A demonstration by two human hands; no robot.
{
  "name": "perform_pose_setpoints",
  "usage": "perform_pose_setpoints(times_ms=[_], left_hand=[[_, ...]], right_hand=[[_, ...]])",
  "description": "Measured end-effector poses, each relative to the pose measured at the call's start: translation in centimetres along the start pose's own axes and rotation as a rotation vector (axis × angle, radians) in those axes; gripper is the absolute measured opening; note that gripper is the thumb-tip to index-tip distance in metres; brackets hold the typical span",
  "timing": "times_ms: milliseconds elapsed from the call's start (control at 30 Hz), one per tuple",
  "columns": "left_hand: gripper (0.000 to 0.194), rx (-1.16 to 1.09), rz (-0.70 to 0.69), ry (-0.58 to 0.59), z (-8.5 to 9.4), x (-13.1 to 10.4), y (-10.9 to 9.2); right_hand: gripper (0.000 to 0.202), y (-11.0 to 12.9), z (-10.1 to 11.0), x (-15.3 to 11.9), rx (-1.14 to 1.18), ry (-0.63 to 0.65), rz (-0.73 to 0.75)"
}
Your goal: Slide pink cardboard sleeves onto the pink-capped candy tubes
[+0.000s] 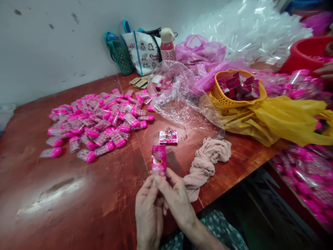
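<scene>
Both my left hand (148, 205) and my right hand (177, 196) are closed on one small container with a bright pink printed label (159, 158). It stands roughly upright above the table, its label end pointing away from me. Pale pink beads show at its lower end, between my thumbs and fingers, which hide the rest. Just beyond it lies a flat stack of pink and silver printed labels (168, 137). Left of that is a large heap of clear bead-filled containers with pink caps (99, 119). A twisted beige cloth (205, 163) lies right of my right hand.
Clear plastic bag (182, 100) and yellow basket (240, 100) of pink pieces stand beyond, near a yellow bag (270, 116). Behind are a tote bag (142, 52) and flask (167, 43). Another person's hand (326, 71) is by a red basin (299, 55). More containers (307, 173) fill the lower right.
</scene>
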State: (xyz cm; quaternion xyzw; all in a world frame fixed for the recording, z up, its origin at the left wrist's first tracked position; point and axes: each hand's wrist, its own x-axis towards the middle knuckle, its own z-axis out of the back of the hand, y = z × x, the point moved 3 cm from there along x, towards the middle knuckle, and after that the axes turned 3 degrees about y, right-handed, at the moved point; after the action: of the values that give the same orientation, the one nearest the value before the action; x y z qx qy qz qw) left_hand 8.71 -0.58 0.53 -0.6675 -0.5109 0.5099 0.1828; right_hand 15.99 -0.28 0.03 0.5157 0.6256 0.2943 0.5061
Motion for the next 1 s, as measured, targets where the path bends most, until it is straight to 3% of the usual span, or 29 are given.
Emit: perform_pose_setpoints(times_ms=[100,200,300,400,567,800,1000], left_hand=[[0.014,-0.074,-0.042,-0.003,0.4,0.7,-0.8],[0.014,-0.111,-0.055,-0.061,0.9,0.7,-1.0],[0.017,-0.12,-0.045,-0.095,1.1,0.3,-0.8],[0.019,0.013,-0.069,-0.08,1.5,0.1,-0.9],[0.03,0.314,-0.329,-0.177,2.9,0.2,-2.9],[0.035,0.061,0.004,0.045,0.8,0.1,-3.1],[0.026,-0.088,0.047,0.086,0.6,-0.1,-2.0]], right_hand=[[0.032,0.7,-0.2,-1.1,-0.291,-0.05,0.182],[0.028,1.1,-0.5,-1.5,-0.436,-0.05,0.283],[0.022,0.9,-0.6,-1.2,-0.423,0.008,0.276],[0.018,1.0,-0.1,-1.0,-0.384,0.04,0.271],[0.016,1.3,0.9,-2.1,-0.446,0.042,0.216],[0.025,1.5,0.5,-3.3,-0.419,0.2,0.155],[0.041,0.2,0.6,-3.7,-0.585,0.1,0.193]])
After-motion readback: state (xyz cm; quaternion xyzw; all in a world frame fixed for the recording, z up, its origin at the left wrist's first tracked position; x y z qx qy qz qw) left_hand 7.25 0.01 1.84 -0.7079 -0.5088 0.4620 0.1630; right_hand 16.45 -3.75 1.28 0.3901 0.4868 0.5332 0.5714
